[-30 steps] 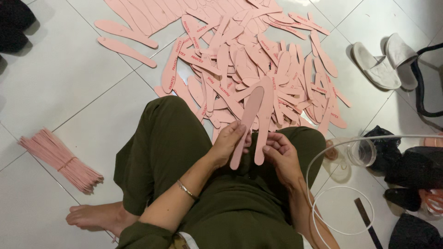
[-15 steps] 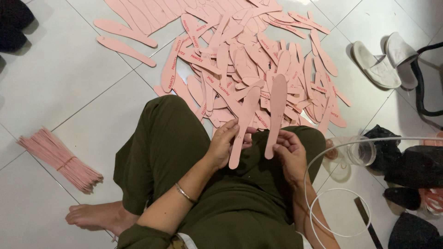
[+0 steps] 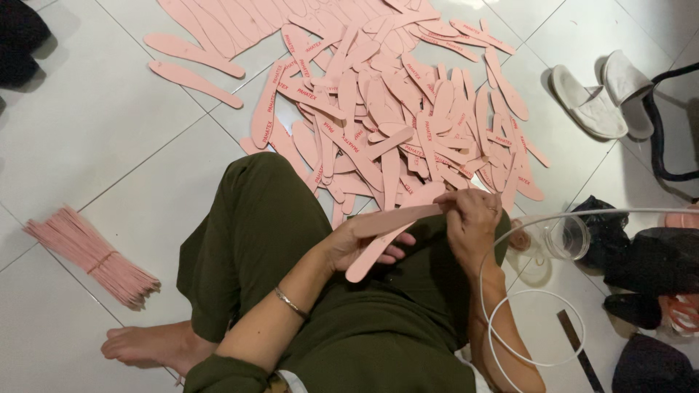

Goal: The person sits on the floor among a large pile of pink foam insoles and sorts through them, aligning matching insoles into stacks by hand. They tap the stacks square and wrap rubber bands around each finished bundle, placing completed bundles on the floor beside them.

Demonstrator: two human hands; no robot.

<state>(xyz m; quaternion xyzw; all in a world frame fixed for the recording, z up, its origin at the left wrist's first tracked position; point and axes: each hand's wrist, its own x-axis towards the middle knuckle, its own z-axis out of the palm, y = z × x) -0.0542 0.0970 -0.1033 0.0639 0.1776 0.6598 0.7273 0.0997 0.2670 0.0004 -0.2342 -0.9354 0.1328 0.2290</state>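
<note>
Seated person on a tiled floor holding two pink paddle-shaped strips over their lap.

The left hand grips one pink strip; the right hand pinches another strip lying across it. A heap of pink strips lies ahead, a tied bundle at left, white slippers and a clear cup at right.

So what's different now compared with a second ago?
The two pink strips were standing upright, side by side; now both hands have tipped them down to lie nearly level across the lap. The left hand holds the lower ends, the right hand grips the upper strip's far end. The pile of pink strips, the tied bundle and the white slippers stayed put.
</note>
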